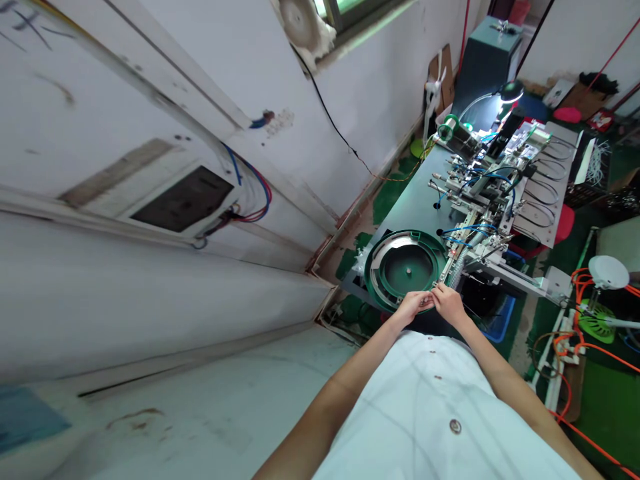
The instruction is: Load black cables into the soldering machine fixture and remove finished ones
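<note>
- Both hands meet at the near rim of a round green bowl: left hand with fingers curled, right hand with fingertips bent in against or just beside the left's.
- Grip: fingers of both hands drawn in close. Whether they pinch some small piece, cannot tell; too tiny at this range.
- Bowl lies just beyond the grip and to its left, on the grey tabletop. Contact with the rim unclear.
- Narrow metal track begins just ahead of the right hand, running away toward the machine, which stands farther off, ahead and right.
- Lit lamp well beyond the grip; blue bin to its right, lower down.
- Step in hand, my reading: close two-handed fingertip work by the bowl's edge.
- Next move, I judge, calls for small, steady finger motions, knuckles clear of rim and track.
</note>
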Available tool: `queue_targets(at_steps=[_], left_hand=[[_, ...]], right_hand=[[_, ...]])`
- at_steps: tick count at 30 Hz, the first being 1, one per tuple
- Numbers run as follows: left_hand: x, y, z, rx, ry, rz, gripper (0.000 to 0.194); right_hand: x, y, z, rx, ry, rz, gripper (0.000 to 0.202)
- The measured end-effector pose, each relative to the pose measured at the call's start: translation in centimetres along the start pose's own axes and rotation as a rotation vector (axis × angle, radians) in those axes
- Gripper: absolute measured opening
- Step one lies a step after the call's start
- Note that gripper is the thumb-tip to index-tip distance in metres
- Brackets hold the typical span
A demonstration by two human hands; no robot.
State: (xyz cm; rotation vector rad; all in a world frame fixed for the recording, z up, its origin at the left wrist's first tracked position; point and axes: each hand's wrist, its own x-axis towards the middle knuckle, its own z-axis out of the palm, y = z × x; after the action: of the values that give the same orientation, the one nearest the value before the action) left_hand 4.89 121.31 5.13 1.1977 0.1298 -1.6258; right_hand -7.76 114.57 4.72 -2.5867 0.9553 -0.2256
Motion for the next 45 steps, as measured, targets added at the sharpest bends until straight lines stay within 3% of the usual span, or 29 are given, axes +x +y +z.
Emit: queue_targets(at_steps=[7,10,17,32,37,40,45], left_hand=[[-0.2,0.2,-0.2,0.022,-0.023,-0.042,0.012],[-0.1,0.1,-0.4,0.016,-0.026,-0.041,0.012],[0.0,0.0,-0.8,0.004,-0.020,-0.030,0.011],[0.1,-0.2,-1.3,-0.003,-0.044,-0.025,0.015],[0.1,-0.3,-1.4,-0.005,-0.050,-0.022,0.016],[0.1,-0.2,-1.3,-0.012,-0.042,-0.023,0.015],[0.2,0.1,-1.6,-0.028,-0.024,-0.033,0.013]], right_hand=[[1.3,5.1,1.3,-0.030,0.071,0.209,0.029],[2.0,6.2,2.4,-0.056,0.050,0.226,0.025],[2.6,6.2,4.3,-0.144,0.018,0.181,0.021],[2.0,6.5,5.4,-0.186,0.112,0.150,0.028],[2.0,6.2,4.8,-0.102,0.155,0.116,0.027],[1.5,5.5,3.5,-0.034,0.230,0.111,0.025],[0.8,5.6,-1.5,0.022,0.544,0.317,0.035]])
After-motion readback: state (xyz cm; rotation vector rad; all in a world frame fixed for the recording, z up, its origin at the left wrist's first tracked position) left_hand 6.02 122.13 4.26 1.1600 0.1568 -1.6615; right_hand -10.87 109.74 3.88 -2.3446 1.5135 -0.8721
